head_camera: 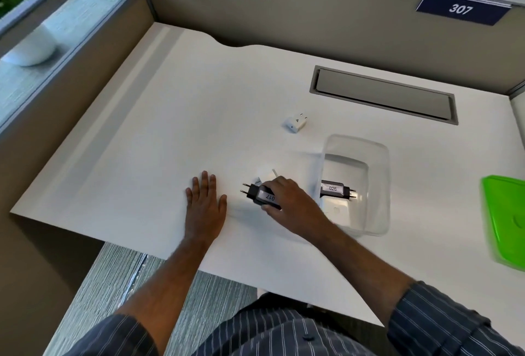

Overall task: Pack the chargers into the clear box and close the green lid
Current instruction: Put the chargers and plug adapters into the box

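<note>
My right hand (287, 199) grips a black charger (260, 195) with a white label, its two prongs pointing left, just left of the clear box (380, 173). Behind my fingers lies another white charger (265, 176), partly hidden. Inside the box lie a second black labelled charger (336, 189) and a white one (336, 210) beneath it. A small white charger (296, 122) sits alone farther back on the desk. The green lid (507, 222) lies flat at the right edge. My left hand (206, 200) rests palm down on the desk, fingers spread, holding nothing.
The white desk (170, 128) has a grey cable flap (383, 94) at the back right. Beige partition walls close the back and left; a sign reads 307 (461, 9). The desk's front edge runs diagonally near my body.
</note>
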Tool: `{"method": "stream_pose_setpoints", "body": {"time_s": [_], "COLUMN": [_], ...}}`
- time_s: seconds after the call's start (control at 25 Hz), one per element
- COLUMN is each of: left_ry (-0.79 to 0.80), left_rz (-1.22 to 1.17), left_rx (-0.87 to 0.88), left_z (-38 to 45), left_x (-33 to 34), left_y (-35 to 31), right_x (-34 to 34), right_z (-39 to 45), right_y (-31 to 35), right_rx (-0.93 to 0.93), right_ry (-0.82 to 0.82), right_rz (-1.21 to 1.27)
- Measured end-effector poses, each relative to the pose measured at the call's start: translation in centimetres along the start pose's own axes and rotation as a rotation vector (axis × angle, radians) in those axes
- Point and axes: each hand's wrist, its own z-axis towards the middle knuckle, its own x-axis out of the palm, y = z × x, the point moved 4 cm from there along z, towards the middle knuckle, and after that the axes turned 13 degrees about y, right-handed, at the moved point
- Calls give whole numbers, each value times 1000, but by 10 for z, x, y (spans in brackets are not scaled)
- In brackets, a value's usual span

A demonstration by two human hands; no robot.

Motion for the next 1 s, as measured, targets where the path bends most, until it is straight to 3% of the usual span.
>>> {"method": "stream_pose_setpoints", "body": {"time_s": [0.28, 0.56, 0.76, 1.0], "left_ry": [-4, -9, 2, -24], "left_rz": [24, 60, 92, 103], "left_rx": [35, 64, 63, 70], "left_z": [7, 19, 31, 38], "left_x": [3, 4, 2, 2], "left_y": [-24, -41, -49, -50], "right_x": [-76, -104, -98, -87], "right_z": [-36, -69, -74, -53], "right_y": [-41, -102, -134, -160], "right_rx": [112, 291, 350, 383], "right_ry": [-158, -192, -142, 32], "right_rz": [66, 26, 51, 45]}}
